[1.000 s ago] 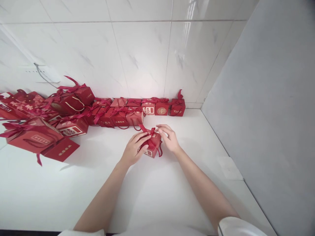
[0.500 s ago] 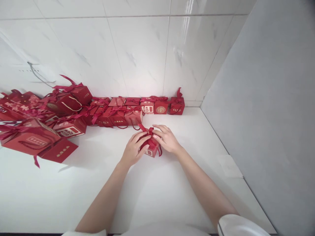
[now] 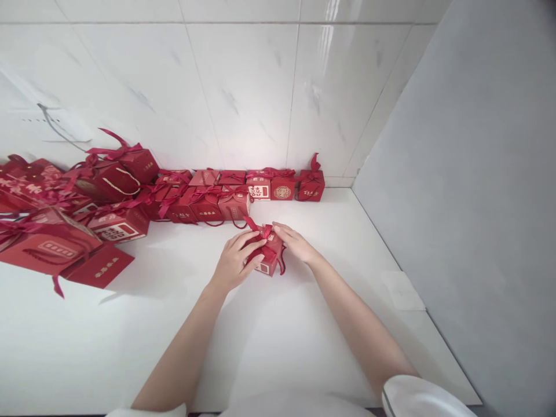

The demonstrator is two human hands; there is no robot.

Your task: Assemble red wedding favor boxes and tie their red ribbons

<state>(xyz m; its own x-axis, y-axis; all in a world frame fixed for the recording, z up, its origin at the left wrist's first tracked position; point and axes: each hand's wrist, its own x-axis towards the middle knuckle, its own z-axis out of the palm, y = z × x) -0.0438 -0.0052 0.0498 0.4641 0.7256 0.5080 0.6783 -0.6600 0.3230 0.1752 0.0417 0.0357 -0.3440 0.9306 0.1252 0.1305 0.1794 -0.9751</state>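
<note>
A small red gift box (image 3: pixel 268 259) with a dark red ribbon (image 3: pixel 259 229) on top stands on the white table (image 3: pixel 278 341), between my two hands. My left hand (image 3: pixel 237 260) curls around the box's left side, fingertips on the ribbon. My right hand (image 3: pixel 294 243) rests on the box's top right, fingers pressed together at the ribbon knot. Both hands hold the box.
A row of small red ribboned boxes (image 3: pixel 243 194) lines the tiled wall (image 3: pixel 243 92). Larger red boxes and bags (image 3: pixel 65 231) pile at the left. A grey panel (image 3: pixel 469 191) closes the right side. A white patch (image 3: pixel 402 284) lies by it.
My right hand has closed in from open beside the box onto the ribbon at its top. The left hand stays on the box. The view has tilted slightly.
</note>
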